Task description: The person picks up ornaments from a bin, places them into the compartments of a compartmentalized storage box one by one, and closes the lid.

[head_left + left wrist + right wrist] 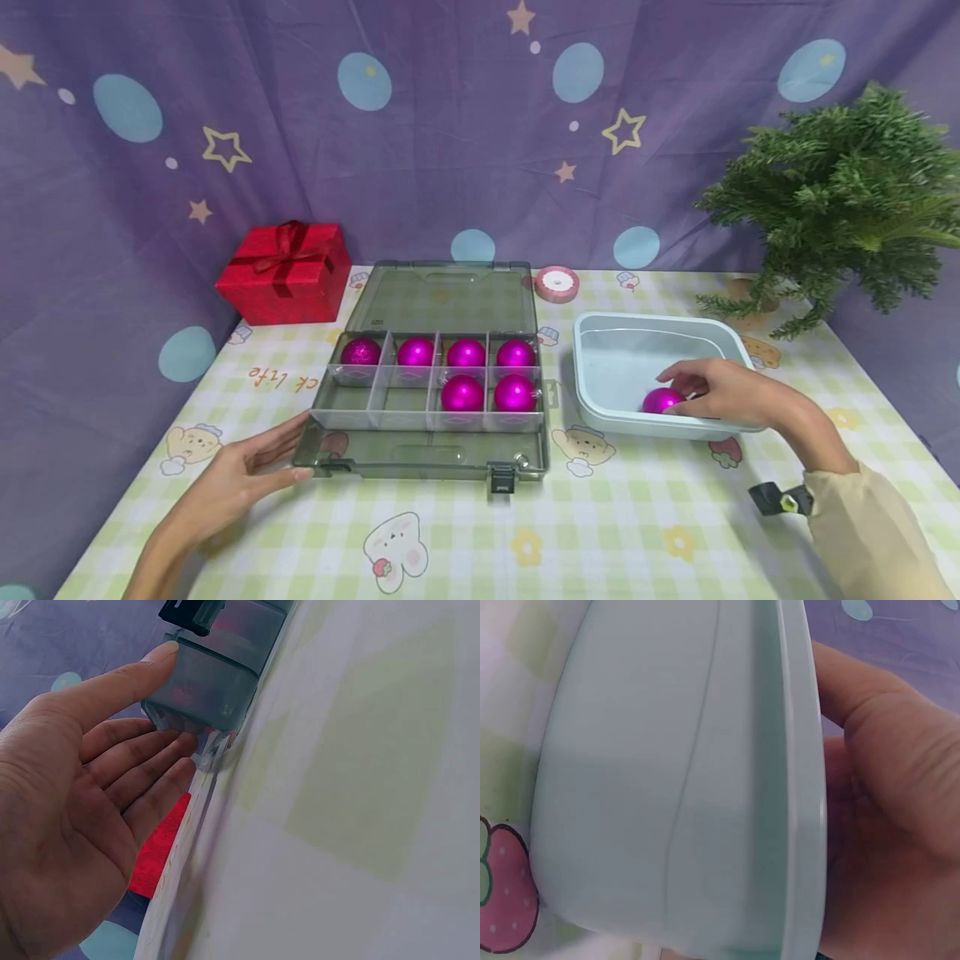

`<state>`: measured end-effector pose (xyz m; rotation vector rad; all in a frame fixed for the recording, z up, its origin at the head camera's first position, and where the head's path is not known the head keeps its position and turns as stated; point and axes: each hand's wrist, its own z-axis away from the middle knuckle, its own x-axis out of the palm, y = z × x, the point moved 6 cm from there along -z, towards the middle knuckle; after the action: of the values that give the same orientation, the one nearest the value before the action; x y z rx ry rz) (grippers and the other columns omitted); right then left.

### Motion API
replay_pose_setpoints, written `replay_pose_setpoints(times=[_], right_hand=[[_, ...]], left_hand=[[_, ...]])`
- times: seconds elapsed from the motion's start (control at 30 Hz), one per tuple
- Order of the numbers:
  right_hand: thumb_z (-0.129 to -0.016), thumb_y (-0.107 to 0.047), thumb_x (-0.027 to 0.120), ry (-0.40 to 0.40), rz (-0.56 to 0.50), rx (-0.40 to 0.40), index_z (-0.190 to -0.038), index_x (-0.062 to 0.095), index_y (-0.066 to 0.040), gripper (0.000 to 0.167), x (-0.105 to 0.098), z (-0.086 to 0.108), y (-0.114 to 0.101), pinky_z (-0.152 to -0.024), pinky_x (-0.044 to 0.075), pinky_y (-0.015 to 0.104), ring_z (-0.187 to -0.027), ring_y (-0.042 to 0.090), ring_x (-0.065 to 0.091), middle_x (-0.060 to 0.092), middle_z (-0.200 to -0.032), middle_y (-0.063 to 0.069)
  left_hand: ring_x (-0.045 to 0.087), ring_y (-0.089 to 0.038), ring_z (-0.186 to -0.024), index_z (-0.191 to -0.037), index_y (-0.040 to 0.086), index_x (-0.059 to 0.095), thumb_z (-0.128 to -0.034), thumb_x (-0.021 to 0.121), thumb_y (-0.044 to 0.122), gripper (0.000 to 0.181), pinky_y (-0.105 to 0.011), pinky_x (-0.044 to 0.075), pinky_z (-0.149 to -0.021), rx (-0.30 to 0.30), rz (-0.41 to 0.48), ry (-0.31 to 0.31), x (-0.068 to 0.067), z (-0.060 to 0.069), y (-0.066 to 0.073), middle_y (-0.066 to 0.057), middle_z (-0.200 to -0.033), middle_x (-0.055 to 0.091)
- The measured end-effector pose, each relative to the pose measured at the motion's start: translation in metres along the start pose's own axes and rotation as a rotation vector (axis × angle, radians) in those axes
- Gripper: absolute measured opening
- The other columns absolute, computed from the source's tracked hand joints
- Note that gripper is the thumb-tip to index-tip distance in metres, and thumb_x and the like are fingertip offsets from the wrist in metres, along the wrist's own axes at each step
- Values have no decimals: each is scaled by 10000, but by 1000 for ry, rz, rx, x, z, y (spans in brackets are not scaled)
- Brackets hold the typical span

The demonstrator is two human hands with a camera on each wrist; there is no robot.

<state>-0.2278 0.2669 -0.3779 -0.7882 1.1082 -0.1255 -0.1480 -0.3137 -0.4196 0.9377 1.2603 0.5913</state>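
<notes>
My right hand (716,390) reaches over the front rim of a pale blue plastic basin (611,367) and grips a shiny magenta Christmas ball (662,401) inside it. In the right wrist view the basin's wall (660,765) hides the ball and the fingertips. At the left, my left hand (240,483) touches the front left corner of an open, smoky-clear divider box (420,457), its thumb at the front edge and its fingers along the side. Magenta balls (462,393) fill every compartment of the back row and the two right ones in front; the two left front compartments hold none.
A red gift box (288,279) with a bow stands at the back left. The divider box's lid (450,300) lies folded back, with a pink ribbon roll (557,284) beside it. Behind the basin, at the right, rises a small artificial Christmas tree (847,192).
</notes>
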Motion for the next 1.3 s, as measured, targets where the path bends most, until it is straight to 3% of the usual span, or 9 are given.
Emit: replay_pose_setpoints(times=[0.27, 0.6, 0.8, 1.3], right_hand=[[-952, -269, 773, -6, 11, 26, -1258, 702, 12, 421, -2, 0, -1, -848, 566, 390, -1033, 252, 669, 724, -1113, 32], [-981, -165, 734, 161, -19, -74, -1282, 663, 59, 382, -15, 2, -8, -737, 555, 267, -887, 113, 640, 712, -1027, 17], [-971, -171, 753, 243, -34, -96, -1324, 653, 58, 432, -20, 0, -16, -771, 572, 254, -961, 131, 673, 732, -1124, 64], [-952, -320, 786, 344, -56, -85, -1346, 690, -128, 448, -24, -16, -47, -878, 570, 302, -1120, 256, 679, 724, -1211, 36]], left_hand=[[507, 43, -1258, -1540, -23, 454, -954, 784, 223, 716, -140, 485, -963, 17, -16, 3, 0, 0, 1, -192, -1538, 469], [503, 45, -1264, -1543, -18, 452, -961, 777, 215, 706, -152, 491, -968, 22, -9, 2, -1, -1, 2, -185, -1545, 464], [499, 49, -1264, -1545, -16, 450, -964, 773, 218, 705, -142, 482, -970, 24, -10, 1, 0, -1, 2, -186, -1546, 463], [511, 41, -1258, -1541, -24, 452, -959, 779, 207, 706, -145, 489, -963, 38, -24, 8, -1, 0, 2, -199, -1530, 478]])
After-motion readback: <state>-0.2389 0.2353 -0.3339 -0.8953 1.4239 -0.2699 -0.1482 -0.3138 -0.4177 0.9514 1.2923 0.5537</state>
